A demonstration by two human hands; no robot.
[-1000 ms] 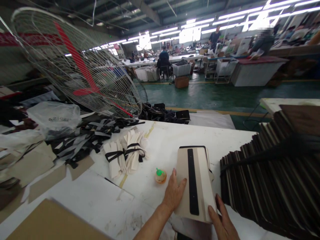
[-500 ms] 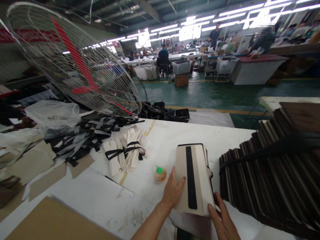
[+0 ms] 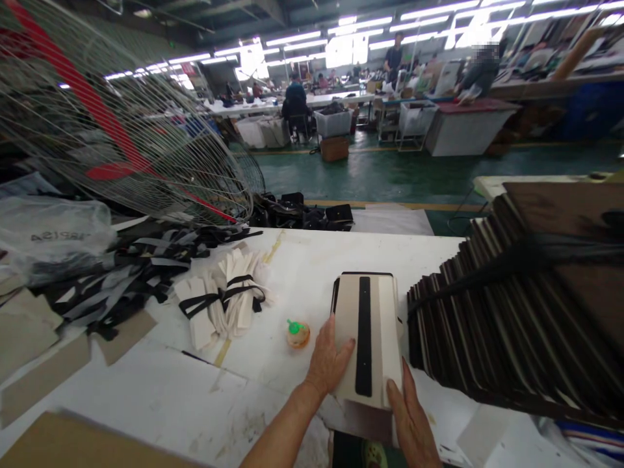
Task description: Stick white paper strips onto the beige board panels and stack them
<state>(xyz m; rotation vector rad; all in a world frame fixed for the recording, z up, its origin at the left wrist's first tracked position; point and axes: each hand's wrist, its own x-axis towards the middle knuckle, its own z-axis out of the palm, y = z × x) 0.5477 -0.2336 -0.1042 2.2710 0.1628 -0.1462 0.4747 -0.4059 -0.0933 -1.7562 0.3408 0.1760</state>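
Note:
A stack of beige panels [image 3: 383, 338] with a black strip [image 3: 364, 335] along its top lies near the front of the white table. My left hand [image 3: 325, 357] grips its left side, thumb resting on the top face and fingers along the edge. At the lower right corner, my right hand [image 3: 412, 409] holds the stack between a thumb on top and fingers down the side. The undersides of both hands' fingers are partly hidden. Left of the stack stands a small round container [image 3: 298, 335] with a green top piece.
A tall bundle of dark boards [image 3: 492, 325], bound with a black band, leans close on the right. To the left lie tied cream strips [image 3: 238, 296], black and grey scraps [image 3: 146, 260] and a clear plastic bag [image 3: 53, 227]. A large wire-caged fan [image 3: 160, 130] stands behind them.
The view has swung right, so the surroundings shift left. The stack sits straighter, its dark lower layer now showing on the left instead of the right. Both hands stay on it.

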